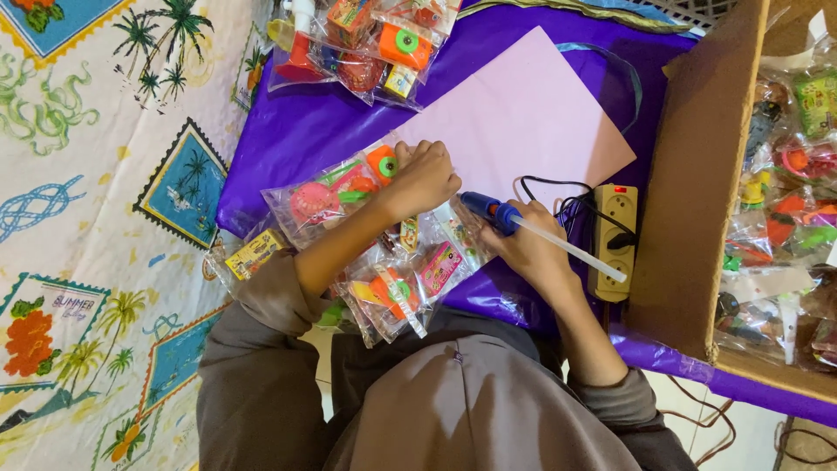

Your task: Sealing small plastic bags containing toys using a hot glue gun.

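Right hand [529, 249]: grip closed around a blue glue gun [488, 212], nozzle end toward the left hand, a translucent white glue stick [571, 250] projecting from its rear toward the power strip

Left hand [425, 177]: fingers curled, pressing down on a clear toy packet [336, 194] at the near edge of the pink card sheet [523, 118]; whether it pinches the packet or only holds it flat cannot be told

Toy packet under left hand: clear plastic, holding pink, green and orange toy parts; lies partly on the purple cloth [288, 139], touching the pink sheet's corner

Further packets [397, 292]: clear bags with orange and pink toys and printed cards, lying over the lap, below both hands

Packet pile [366, 44]: more bagged toys at the far edge of the purple cloth, well apart from the hands

Power strip [614, 240]: beige, red switch lit, black cord [558, 196] plugged in and looping toward the glue gun; just beside the right hand

Cardboard box [697, 192]: open, at right, filled with bagged toys [785, 174]

Patterned sheet [87, 192]: palm and flower prints, at left beneath the purple cloth

Sleeves [253, 349]: grey-brown, both arms
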